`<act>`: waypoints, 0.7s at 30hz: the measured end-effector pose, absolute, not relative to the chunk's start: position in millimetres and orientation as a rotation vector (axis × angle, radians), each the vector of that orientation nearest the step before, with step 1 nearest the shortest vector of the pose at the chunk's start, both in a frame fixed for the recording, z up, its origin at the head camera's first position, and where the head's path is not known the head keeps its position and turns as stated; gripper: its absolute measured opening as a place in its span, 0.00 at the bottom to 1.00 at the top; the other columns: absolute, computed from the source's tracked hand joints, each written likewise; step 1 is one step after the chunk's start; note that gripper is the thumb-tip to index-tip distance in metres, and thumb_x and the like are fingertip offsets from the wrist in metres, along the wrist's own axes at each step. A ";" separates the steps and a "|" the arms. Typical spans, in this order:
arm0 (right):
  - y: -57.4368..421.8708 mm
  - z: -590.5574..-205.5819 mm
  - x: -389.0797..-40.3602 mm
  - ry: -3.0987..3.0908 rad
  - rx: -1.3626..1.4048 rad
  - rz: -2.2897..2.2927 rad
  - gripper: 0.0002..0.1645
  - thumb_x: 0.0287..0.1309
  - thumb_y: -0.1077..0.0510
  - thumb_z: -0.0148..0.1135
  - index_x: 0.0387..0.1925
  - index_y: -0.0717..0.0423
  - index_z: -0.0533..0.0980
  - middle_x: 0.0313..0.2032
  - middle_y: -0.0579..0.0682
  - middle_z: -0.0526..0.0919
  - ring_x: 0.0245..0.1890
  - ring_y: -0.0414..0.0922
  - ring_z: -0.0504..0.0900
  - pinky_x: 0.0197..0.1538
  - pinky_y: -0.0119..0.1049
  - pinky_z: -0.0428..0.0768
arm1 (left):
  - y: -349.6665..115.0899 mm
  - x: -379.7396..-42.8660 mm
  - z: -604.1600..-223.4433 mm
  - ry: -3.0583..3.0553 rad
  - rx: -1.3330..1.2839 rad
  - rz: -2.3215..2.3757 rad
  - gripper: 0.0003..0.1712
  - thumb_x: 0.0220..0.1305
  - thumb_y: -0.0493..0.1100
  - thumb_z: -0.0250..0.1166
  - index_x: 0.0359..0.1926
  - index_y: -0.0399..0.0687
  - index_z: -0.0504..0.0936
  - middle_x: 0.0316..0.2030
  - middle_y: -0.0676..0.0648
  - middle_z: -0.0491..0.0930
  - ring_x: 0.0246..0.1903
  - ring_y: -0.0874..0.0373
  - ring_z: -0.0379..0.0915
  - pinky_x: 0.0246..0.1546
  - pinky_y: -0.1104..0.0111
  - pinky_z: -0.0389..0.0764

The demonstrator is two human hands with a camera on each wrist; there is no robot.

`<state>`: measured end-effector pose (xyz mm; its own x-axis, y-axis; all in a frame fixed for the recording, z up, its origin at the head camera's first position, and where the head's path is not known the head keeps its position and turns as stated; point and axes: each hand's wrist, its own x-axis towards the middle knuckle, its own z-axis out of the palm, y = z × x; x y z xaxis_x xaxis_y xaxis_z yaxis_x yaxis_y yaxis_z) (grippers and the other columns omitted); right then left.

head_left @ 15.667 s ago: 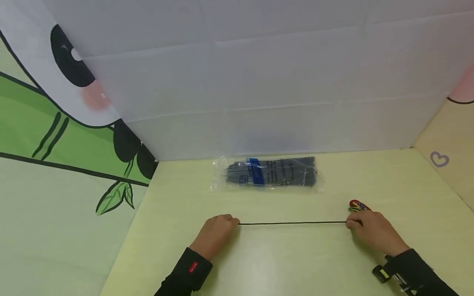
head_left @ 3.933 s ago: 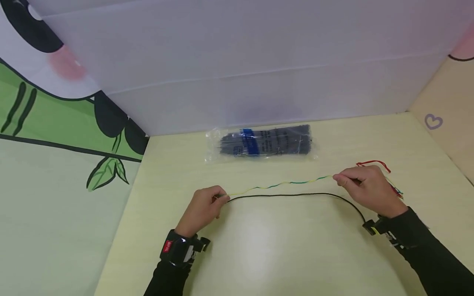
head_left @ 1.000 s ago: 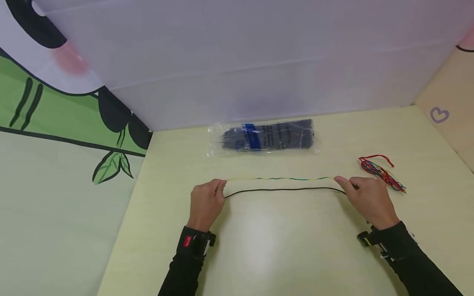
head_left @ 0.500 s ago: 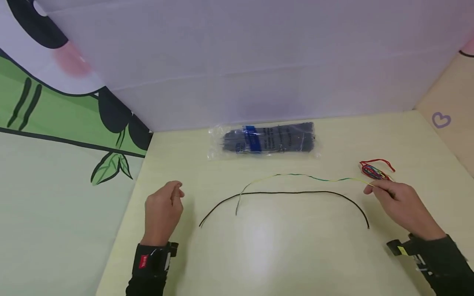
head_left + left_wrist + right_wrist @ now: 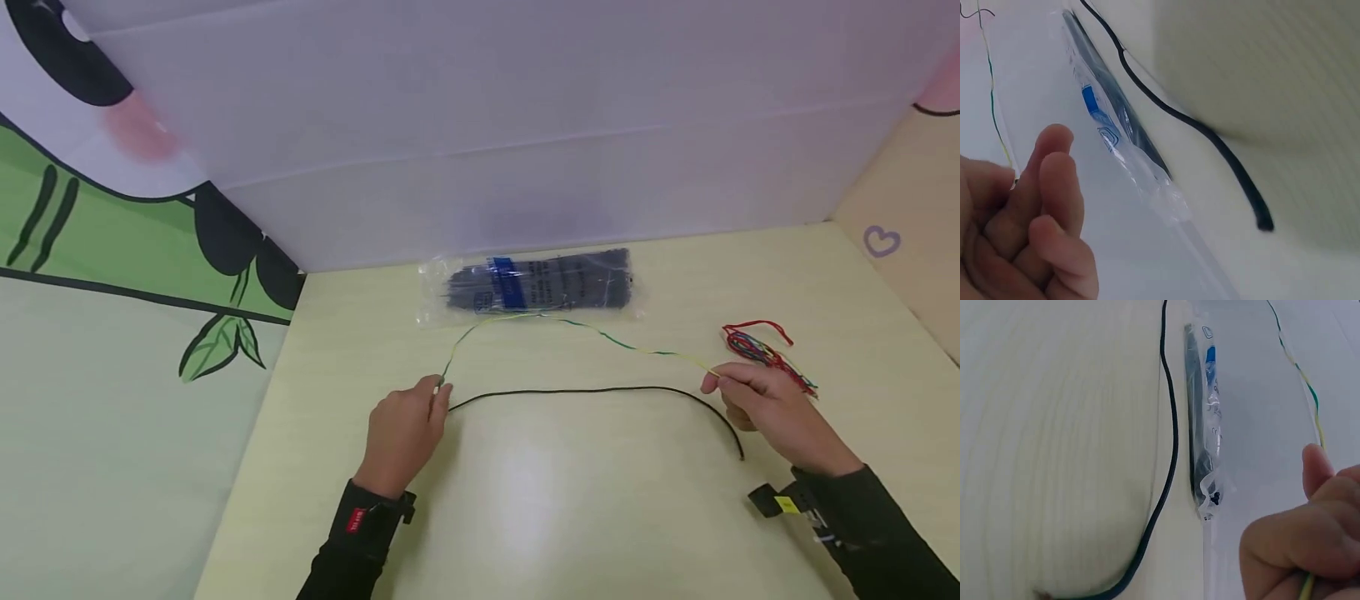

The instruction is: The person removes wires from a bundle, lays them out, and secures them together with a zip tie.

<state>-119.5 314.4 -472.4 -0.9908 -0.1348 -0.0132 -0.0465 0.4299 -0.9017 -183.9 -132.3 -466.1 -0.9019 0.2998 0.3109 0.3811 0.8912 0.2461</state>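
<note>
My left hand (image 5: 405, 433) pinches one end of a thin yellow-and-green wire (image 5: 663, 352) between thumb and forefinger, as the left wrist view also shows. My right hand (image 5: 772, 408) pinches the wire toward its other end; a bit of it sticks out below the fist in the right wrist view. Between the hands the wire bows upward, slack. Nearer me a black wire (image 5: 585, 391) lies curved on the table. Its left end is hidden by my left hand in the head view; its cut end shows in the left wrist view.
At the table's (image 5: 525, 517) back lies a clear plastic bag of long dark grey strips (image 5: 577, 279) with a blue label. A bundle of red, blue and yellow wires (image 5: 757, 346) lies just beyond my right hand. A white printed sheet (image 5: 525, 133) stands behind.
Earlier both hands stretched the black wire, later the yellow-green one. Half a second ago my left hand was off it, farther left; now it pinches that end again. My right hand has shifted left.
</note>
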 end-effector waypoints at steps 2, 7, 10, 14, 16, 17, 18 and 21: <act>315.2 -476.0 -119.4 2.641 -0.195 -1.542 0.16 0.75 0.55 0.45 0.46 0.59 0.78 0.18 0.47 0.59 0.16 0.47 0.58 0.21 0.35 0.62 | -138.7 -184.8 -466.2 -2.823 -0.499 -0.431 0.09 0.68 0.42 0.61 0.30 0.44 0.80 0.11 0.54 0.68 0.12 0.63 0.58 0.13 0.72 0.56; 313.0 -487.6 -119.7 2.975 -0.171 -1.251 0.12 0.71 0.60 0.53 0.44 0.55 0.83 0.28 0.50 0.82 0.21 0.34 0.67 0.24 0.29 0.64 | -160.1 -177.4 -473.2 -2.917 -0.528 -0.300 0.08 0.63 0.37 0.65 0.25 0.45 0.82 0.10 0.55 0.61 0.13 0.62 0.53 0.14 0.72 0.53; 303.2 -492.0 -124.5 3.167 -0.106 -1.075 0.11 0.68 0.63 0.55 0.40 0.54 0.84 0.32 0.51 0.86 0.21 0.30 0.66 0.24 0.27 0.63 | -168.5 -170.6 -479.3 -2.888 -0.555 -0.195 0.15 0.59 0.35 0.66 0.17 0.49 0.77 0.10 0.57 0.54 0.13 0.63 0.46 0.14 0.71 0.46; 285.0 -491.6 -133.4 3.226 -0.107 -1.018 0.11 0.69 0.61 0.53 0.34 0.52 0.81 0.22 0.46 0.80 0.16 0.31 0.65 0.23 0.29 0.62 | -164.3 -168.8 -484.7 -2.796 -0.611 -0.176 0.23 0.56 0.34 0.60 0.10 0.52 0.62 0.13 0.58 0.46 0.16 0.64 0.39 0.17 0.71 0.40; 278.6 -490.9 -136.4 3.253 -0.139 -0.962 0.09 0.68 0.61 0.54 0.34 0.53 0.80 0.22 0.45 0.77 0.18 0.34 0.67 0.25 0.31 0.66 | -160.9 -169.7 -486.9 -2.794 -0.603 -0.164 0.23 0.55 0.35 0.59 0.10 0.52 0.60 0.13 0.58 0.45 0.16 0.64 0.39 0.17 0.71 0.40; 276.8 -490.7 -137.4 3.263 -0.158 -0.917 0.08 0.68 0.62 0.55 0.34 0.54 0.80 0.23 0.45 0.78 0.21 0.35 0.69 0.27 0.32 0.68 | -159.9 -169.9 -487.8 -2.808 -0.588 -0.152 0.23 0.55 0.35 0.59 0.10 0.53 0.59 0.12 0.58 0.46 0.16 0.63 0.40 0.16 0.71 0.41; 276.1 -490.5 -137.8 3.272 -0.177 -0.869 0.07 0.66 0.63 0.56 0.35 0.55 0.80 0.25 0.47 0.79 0.23 0.37 0.72 0.29 0.34 0.70 | -159.8 -169.8 -488.4 -2.827 -0.564 -0.136 0.24 0.56 0.35 0.59 0.09 0.53 0.59 0.12 0.58 0.46 0.15 0.63 0.40 0.16 0.71 0.42; 279.0 -489.7 -137.1 3.221 -0.209 -0.769 0.08 0.63 0.65 0.58 0.41 0.61 0.81 0.33 0.53 0.83 0.31 0.44 0.76 0.34 0.39 0.74 | -162.1 -169.9 -490.1 -2.894 -0.473 -0.097 0.25 0.55 0.36 0.60 0.08 0.52 0.59 0.10 0.57 0.48 0.14 0.61 0.42 0.14 0.69 0.43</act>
